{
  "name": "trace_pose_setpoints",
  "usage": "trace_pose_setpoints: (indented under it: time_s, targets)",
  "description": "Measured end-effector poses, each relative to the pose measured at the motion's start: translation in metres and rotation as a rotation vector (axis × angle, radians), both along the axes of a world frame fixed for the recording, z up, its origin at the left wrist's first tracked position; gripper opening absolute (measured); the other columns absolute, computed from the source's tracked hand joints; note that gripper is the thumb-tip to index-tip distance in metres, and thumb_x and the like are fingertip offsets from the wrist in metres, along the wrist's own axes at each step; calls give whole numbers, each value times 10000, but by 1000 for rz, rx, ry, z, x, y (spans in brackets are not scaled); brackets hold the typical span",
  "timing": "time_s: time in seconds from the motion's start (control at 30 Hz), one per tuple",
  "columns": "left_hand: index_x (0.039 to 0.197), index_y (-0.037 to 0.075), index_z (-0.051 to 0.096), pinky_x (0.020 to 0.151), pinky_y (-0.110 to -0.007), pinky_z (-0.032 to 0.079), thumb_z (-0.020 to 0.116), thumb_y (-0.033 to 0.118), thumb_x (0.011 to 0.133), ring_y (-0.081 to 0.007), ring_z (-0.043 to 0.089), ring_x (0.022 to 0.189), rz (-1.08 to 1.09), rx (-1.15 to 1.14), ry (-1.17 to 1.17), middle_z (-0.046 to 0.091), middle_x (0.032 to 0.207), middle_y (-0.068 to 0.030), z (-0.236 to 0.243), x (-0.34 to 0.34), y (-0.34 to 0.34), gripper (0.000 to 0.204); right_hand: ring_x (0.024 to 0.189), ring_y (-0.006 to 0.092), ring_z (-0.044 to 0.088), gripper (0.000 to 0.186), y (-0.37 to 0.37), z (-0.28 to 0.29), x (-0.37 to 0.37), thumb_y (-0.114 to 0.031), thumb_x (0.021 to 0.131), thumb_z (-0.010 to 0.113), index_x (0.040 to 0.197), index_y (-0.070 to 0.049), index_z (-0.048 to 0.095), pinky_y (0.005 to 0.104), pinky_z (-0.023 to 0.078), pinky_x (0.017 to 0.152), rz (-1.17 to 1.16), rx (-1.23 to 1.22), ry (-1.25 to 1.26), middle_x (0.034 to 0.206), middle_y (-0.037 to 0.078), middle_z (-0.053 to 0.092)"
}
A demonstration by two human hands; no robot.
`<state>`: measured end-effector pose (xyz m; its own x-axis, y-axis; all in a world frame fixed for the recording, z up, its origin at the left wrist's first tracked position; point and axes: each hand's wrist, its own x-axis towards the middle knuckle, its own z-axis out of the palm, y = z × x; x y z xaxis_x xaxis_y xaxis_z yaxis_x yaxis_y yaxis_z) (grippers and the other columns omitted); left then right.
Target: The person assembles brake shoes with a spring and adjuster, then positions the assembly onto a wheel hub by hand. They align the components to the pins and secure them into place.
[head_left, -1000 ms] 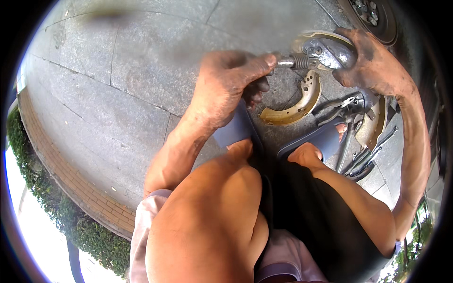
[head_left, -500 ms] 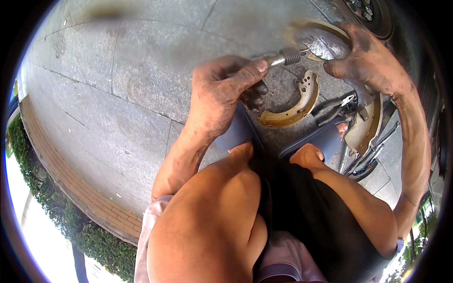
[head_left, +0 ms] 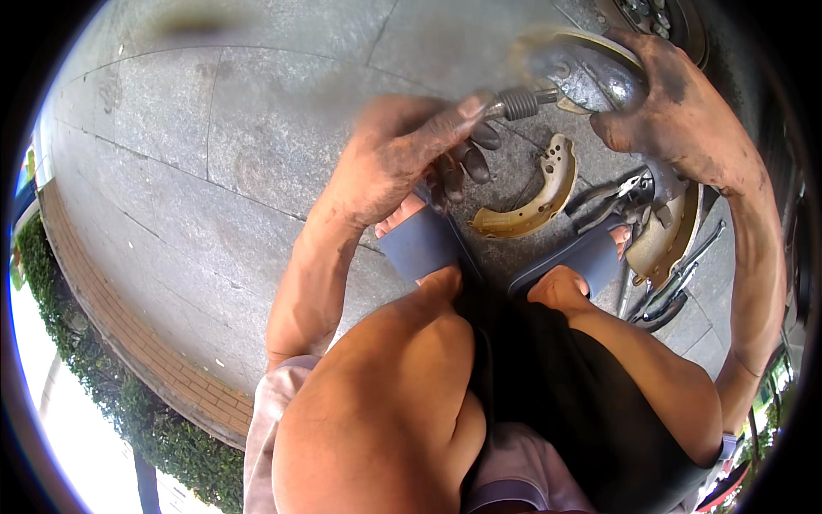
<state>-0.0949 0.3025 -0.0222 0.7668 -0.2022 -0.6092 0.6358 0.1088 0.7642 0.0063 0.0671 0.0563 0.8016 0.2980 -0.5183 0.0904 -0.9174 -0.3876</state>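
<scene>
My left hand pinches a metal cable end between thumb and forefinger. A dark coil spring sits on it, and a thin tip beyond the spring reaches the held brake shoe. My right hand, blackened with grime, grips that curved brake shoe by its right end. The shoe's far left end is blurred, so I cannot tell whether the cable tip is hooked into it. Below, a second brake shoe with a row of holes lies on the paving. Another shoe lies beside my right foot.
Pliers lie next to my right sandal, with more hand tools farther right. My left sandal stands under my left hand. A round wheel part is at the upper right. A brick-edged hedge borders the grey paving.
My left hand has shifted slightly left, its lower fingers showing more. More of the thin tip shows between spring and shoe. My right hand and its shoe have moved a little right and up.
</scene>
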Motion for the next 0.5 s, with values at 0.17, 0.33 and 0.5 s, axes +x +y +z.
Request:
trace_pose_setpoints:
  time_s: [0.17,0.33,0.5]
  targets:
    - [870,-95,670,325,-246,320,605,371,1017,-107,399,332,108,-279,186,577,557,-132,-1,6,-3,493,807,175,628,792,6,9,2,-79,665,779,1403,54,524,325,522,778,-92,-6,104,953,117,634]
    - [824,-77,650,290,-253,284,629,329,1006,-99,363,322,114,-276,213,504,507,-91,4,9,-14,445,770,154,619,778,-4,7,1,-99,668,773,1393,50,532,308,517,767,-40,-19,7,901,102,636]
    - [796,-57,653,298,-253,263,672,308,978,-89,360,329,196,-179,120,477,484,-53,11,-1,-14,408,697,132,606,779,2,1,-1,-119,678,774,1397,43,526,278,505,723,-94,-8,72,791,53,626]
